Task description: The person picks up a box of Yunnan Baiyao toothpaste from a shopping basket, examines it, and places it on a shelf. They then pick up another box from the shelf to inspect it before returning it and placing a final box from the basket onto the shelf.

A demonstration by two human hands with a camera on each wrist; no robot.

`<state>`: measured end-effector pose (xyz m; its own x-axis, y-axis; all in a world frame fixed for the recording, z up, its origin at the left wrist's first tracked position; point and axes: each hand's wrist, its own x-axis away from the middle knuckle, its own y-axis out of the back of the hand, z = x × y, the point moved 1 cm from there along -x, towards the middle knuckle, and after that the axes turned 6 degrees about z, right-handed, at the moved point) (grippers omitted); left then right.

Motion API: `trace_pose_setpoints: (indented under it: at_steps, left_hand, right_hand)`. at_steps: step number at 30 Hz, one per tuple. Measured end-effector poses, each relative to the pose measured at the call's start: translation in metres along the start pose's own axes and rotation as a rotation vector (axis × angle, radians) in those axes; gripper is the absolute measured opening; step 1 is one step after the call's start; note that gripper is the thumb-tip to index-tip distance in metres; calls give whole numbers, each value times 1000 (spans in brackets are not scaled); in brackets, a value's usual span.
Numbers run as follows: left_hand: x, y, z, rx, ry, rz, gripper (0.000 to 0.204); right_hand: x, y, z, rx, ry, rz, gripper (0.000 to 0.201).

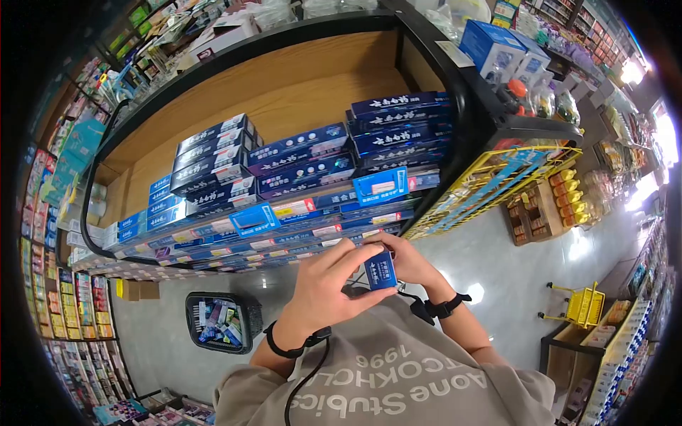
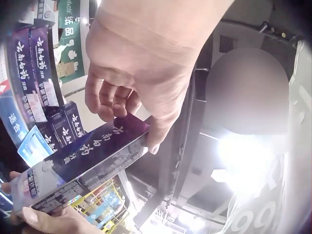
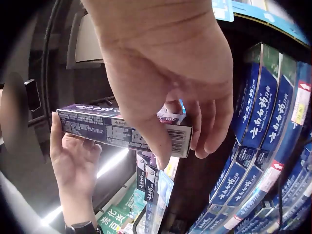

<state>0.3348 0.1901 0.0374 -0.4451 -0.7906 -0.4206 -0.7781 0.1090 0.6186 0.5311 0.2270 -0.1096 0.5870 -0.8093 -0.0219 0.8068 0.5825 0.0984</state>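
A long dark blue and purple toothpaste box (image 1: 380,271) is held in front of the chest by both hands. My left hand (image 1: 332,284) pinches one end between thumb and fingers. My right hand (image 1: 410,263) grips the other end. In the left wrist view the box (image 2: 90,156) slants, its printed front and one side showing. Small print and a barcode at its end show on the box (image 3: 105,126) in the right wrist view, where the right thumb lies along its side. Stacked toothpaste boxes (image 1: 305,174) fill the shelf just ahead.
A black shopping basket (image 1: 249,323) holding several packages stands on the floor at left. Blue price cards (image 1: 254,219) line the shelf's front edge. A yellow wire rack (image 1: 483,181) is on the shelf's right end. A small yellow cart (image 1: 584,305) stands at right.
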Motion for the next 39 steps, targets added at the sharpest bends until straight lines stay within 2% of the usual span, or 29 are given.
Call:
trace_pose_setpoints:
  at_steps: [10, 13, 16, 17, 20, 23, 24, 27, 30, 32, 34, 35, 36, 37, 38, 39]
  left_hand:
    - [-24, -39, -14, -8, 7, 11, 59]
    - [-25, -46, -13, 17, 75, 10, 58]
    - [-20, -42, -11, 132, 237, 3, 59]
    - [-15, -40, -6, 181, 253, -11, 59]
    - [13, -38, 12, 296, 365, -178, 56]
    - [47, -32, 24, 436, 506, -320, 55]
    - [57, -30, 27, 455, 543, -354, 54]
    - [88, -16, 33, 466, 641, -429, 51]
    - [109, 3, 26, 653, 622, -570, 49]
    - [130, 18, 27, 646, 648, -605, 50]
    - [157, 32, 33, 639, 692, -661, 51]
    - [169, 43, 32, 634, 664, -686, 50]
    - [179, 52, 28, 630, 631, -707, 50]
    - [187, 58, 31, 391, 491, -753, 30]
    - [208, 67, 40, 378, 542, -751, 35]
    - [214, 82, 29, 413, 592, -785, 35]
  right_hand:
    - [22, 39, -10, 15, -9, -32, 56]
    - [29, 54, -3, 38, -35, -17, 56]
    - [36, 69, -3, 68, -83, 8, 58]
    - [37, 75, -3, 127, -114, 42, 59]
    - [37, 82, -15, -111, -209, 100, 66]
    - [26, 82, 8, -142, -233, 201, 68]
    - [20, 79, 12, -153, -230, 242, 68]
    - [-3, 65, 18, 83, -211, 320, 64]
    - [-28, 36, 29, 147, -126, 402, 63]
    - [-49, 10, -7, 52, -100, 493, 68]
    - [-66, -19, 1, 94, -148, 531, 71]
    - [-75, -36, 0, 43, -137, 578, 74]
    - [-83, -53, -9, 99, -7, 540, 72]
    - [-92, -68, -20, 143, -15, 592, 67]
    - [-105, -83, -25, 191, -22, 639, 63]
    - [-113, -102, -23, 148, -19, 636, 61]
